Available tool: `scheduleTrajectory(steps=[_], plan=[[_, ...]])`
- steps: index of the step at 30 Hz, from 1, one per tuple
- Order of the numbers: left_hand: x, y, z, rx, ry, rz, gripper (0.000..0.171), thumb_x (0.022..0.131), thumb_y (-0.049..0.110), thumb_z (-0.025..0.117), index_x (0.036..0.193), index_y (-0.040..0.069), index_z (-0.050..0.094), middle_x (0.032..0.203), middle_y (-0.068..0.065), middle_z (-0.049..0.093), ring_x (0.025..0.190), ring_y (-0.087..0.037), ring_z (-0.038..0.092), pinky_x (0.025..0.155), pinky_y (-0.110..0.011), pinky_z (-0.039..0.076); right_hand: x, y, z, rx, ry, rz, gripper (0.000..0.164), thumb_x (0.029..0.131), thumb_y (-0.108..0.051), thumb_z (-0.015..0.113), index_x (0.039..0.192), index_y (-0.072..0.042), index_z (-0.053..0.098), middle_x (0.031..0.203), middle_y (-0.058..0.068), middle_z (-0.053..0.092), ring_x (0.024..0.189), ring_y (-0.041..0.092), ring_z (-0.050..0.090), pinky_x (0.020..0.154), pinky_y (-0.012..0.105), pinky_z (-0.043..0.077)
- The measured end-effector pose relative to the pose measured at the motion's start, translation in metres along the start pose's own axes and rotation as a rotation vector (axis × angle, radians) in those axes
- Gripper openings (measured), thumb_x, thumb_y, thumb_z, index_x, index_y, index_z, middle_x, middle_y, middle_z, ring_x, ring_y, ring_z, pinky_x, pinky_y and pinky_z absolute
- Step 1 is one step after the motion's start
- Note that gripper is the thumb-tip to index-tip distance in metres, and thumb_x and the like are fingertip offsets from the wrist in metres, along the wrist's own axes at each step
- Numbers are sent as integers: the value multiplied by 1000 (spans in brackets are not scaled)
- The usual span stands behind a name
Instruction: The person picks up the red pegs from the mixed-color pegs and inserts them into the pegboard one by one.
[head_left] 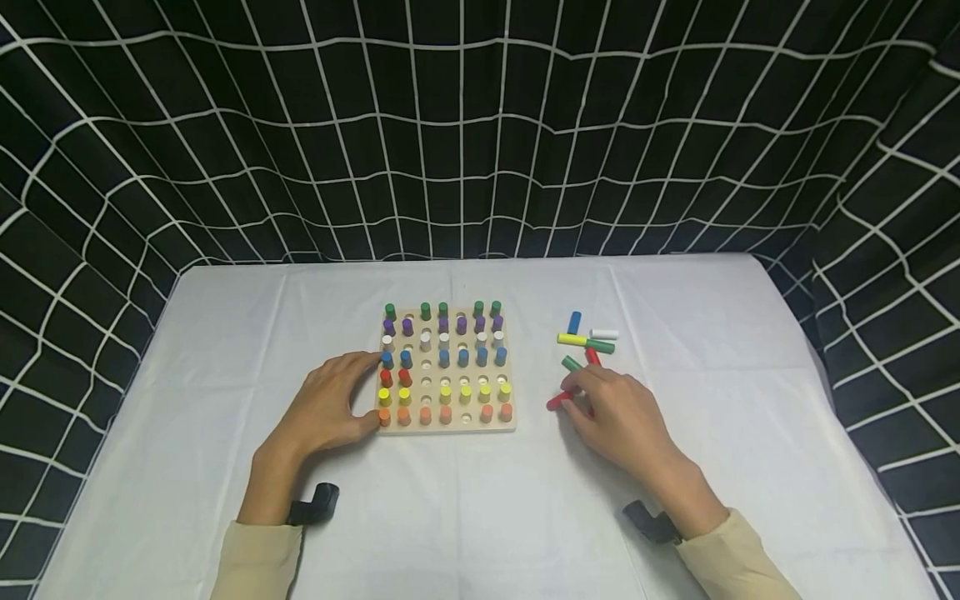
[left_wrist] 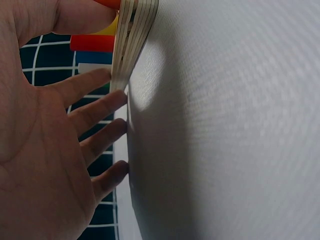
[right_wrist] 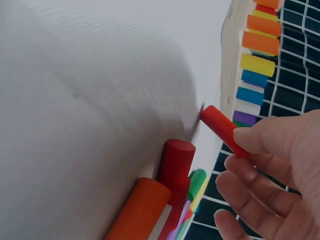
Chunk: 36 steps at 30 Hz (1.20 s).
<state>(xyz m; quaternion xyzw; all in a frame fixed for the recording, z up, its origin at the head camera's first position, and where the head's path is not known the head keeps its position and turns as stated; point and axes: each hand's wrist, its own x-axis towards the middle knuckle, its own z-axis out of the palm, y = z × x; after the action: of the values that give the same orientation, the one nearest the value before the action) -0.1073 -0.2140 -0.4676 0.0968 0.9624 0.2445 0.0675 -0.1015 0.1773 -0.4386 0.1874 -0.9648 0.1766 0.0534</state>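
A wooden pegboard (head_left: 452, 429) lies in the middle of the table, with rows of green, purple, white, blue, red, yellow and orange pegs standing in it. My left hand (head_left: 322, 408) is at its left edge, fingers spread and fairly straight, thumb by the near corner. In the left wrist view the fingertips reach the side of the board (left_wrist: 131, 42). To the right of the board, my right hand (head_left: 618, 417) pinches a red peg (right_wrist: 220, 125) between thumb and fingers, low over the cloth. The red row holds two red pegs (head_left: 395, 378) at its left end; bare holes show along the rest.
Loose pegs lie on the white cloth right of the board: a blue one (head_left: 574, 322), a white one (head_left: 604, 334), a yellow one (head_left: 572, 339) and green ones. In the right wrist view, an orange peg (right_wrist: 137, 212) and another red peg (right_wrist: 176, 162) lie near the hand. A dark gridded curtain (head_left: 465, 150) hangs behind the table.
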Motion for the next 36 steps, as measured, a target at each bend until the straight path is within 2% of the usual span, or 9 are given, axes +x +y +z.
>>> scheduleTrajectory(steps=[7,12,19,27,30,36], plan=[[0,-2,1,0,2,5,85,78,34,71,157,13,50,161,-15,53,154,-42,43,128,-67,32,5,-3,1,-10,21,-49,15,89,-11,76,103,-10,77,92,2,78,70,14,61,66,37,53],[-1,-1,0,-3,3,6,83,79,33,71,157,12,50,161,-15,53,153,-43,43,127,-67,33,12,-5,1,-43,52,-101,8,90,-13,75,98,-11,75,86,2,73,72,18,65,64,37,53],[-2,-2,-1,3,3,5,82,80,33,71,157,11,50,161,-15,52,153,-43,43,128,-67,33,25,-13,2,-42,66,-157,12,90,-12,74,102,-10,75,87,3,72,74,20,63,60,35,51],[0,-4,0,6,-1,-4,83,80,34,71,157,12,50,162,-14,52,154,-41,43,129,-66,32,39,-25,4,-55,58,-211,7,92,-16,74,98,-13,74,84,0,68,82,21,64,79,40,52],[0,-4,0,5,1,1,83,80,34,71,157,12,50,162,-14,52,154,-41,43,128,-66,33,43,-29,5,-48,60,-222,6,92,-14,73,98,-13,74,84,0,68,81,21,63,83,41,53],[0,-2,-1,-1,-1,0,83,80,34,71,157,12,50,162,-14,52,154,-41,42,129,-65,32,51,-37,6,-17,69,-259,6,91,-12,71,96,-12,74,83,0,68,78,21,60,78,40,53]])
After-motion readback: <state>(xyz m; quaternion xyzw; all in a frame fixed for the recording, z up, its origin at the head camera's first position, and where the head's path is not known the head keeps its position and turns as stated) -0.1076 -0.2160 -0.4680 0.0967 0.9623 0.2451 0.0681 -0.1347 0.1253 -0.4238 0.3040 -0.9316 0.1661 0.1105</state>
